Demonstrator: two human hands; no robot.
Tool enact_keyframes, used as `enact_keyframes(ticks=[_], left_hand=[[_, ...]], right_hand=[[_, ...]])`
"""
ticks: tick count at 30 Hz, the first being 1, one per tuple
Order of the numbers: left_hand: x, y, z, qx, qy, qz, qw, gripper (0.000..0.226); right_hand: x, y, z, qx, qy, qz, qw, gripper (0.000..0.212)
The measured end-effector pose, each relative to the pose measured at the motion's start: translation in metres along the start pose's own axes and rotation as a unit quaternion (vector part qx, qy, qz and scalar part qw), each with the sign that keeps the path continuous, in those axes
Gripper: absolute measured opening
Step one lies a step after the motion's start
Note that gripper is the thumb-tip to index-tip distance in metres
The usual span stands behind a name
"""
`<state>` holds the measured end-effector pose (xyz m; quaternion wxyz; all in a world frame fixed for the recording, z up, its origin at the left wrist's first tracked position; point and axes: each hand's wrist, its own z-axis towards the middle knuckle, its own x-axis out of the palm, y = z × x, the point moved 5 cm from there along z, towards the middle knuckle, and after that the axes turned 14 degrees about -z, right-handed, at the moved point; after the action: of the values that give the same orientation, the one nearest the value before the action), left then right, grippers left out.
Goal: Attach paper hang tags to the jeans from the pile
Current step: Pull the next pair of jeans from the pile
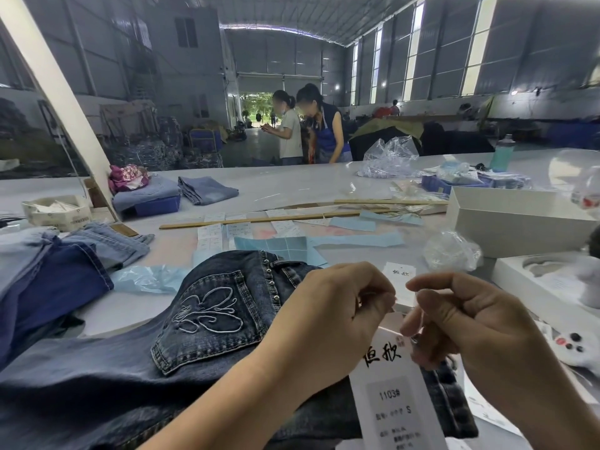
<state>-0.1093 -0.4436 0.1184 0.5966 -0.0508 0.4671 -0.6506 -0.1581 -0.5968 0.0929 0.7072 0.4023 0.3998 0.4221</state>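
Observation:
Dark blue jeans (207, 323) lie across the table in front of me, back pocket with pale butterfly stitching facing up. A white paper hang tag (394, 394) printed with black characters and "1103 S" hangs over their waistband edge. My left hand (328, 316) pinches the tag's top with curled fingers. My right hand (461, 323) is curled just to its right, fingertips pinching what looks like a thin string at the tag's top; the string is barely visible. Another white tag (401, 280) lies behind my hands.
A pile of lighter jeans (65, 258) lies at the left. Wooden sticks (269, 219), label strips and blue paper sheets (282, 246) lie mid-table. White boxes (519, 222) and crumpled plastic (451, 251) stand at the right. Two people (308, 128) stand beyond the table.

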Motion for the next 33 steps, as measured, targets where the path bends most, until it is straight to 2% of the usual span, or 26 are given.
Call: enact_keyframes(ticks=[1, 3, 4, 7, 11, 21, 24, 28, 33], left_hand=[[0.000, 0.000, 0.000, -0.004, 0.004, 0.000, 1.000, 0.004], [0.001, 0.000, 0.000, -0.010, 0.009, -0.001, 1.000, 0.003], [0.001, 0.000, 0.000, -0.011, 0.010, -0.002, 1.000, 0.004], [0.002, 0.001, 0.000, -0.021, 0.009, -0.008, 1.000, 0.004], [0.003, 0.001, 0.002, -0.028, 0.007, -0.015, 0.999, 0.004], [0.004, 0.005, 0.007, -0.051, -0.007, -0.048, 0.998, 0.004], [0.007, 0.004, 0.009, -0.049, -0.002, -0.050, 0.998, 0.004], [0.009, 0.007, 0.011, -0.072, 0.002, -0.117, 0.991, 0.009], [0.009, 0.011, 0.012, -0.087, -0.006, -0.138, 0.987, 0.012]], right_hand=[[0.000, 0.001, -0.001, -0.012, -0.001, -0.012, 1.000, 0.015], [-0.001, 0.002, -0.004, -0.035, -0.013, -0.033, 0.999, 0.041], [-0.002, 0.003, -0.005, -0.046, -0.030, -0.043, 0.998, 0.045], [-0.005, 0.007, -0.006, -0.093, -0.106, -0.072, 0.987, 0.018], [-0.006, 0.009, -0.003, -0.112, -0.146, -0.088, 0.979, 0.013], [-0.003, 0.006, 0.005, -0.114, -0.098, -0.105, 0.983, 0.020], [-0.001, 0.010, 0.005, -0.112, -0.096, -0.089, 0.985, 0.032], [-0.006, 0.008, 0.007, -0.107, -0.124, -0.073, 0.984, 0.018], [-0.007, 0.005, 0.008, -0.087, -0.120, -0.059, 0.987, 0.017]])
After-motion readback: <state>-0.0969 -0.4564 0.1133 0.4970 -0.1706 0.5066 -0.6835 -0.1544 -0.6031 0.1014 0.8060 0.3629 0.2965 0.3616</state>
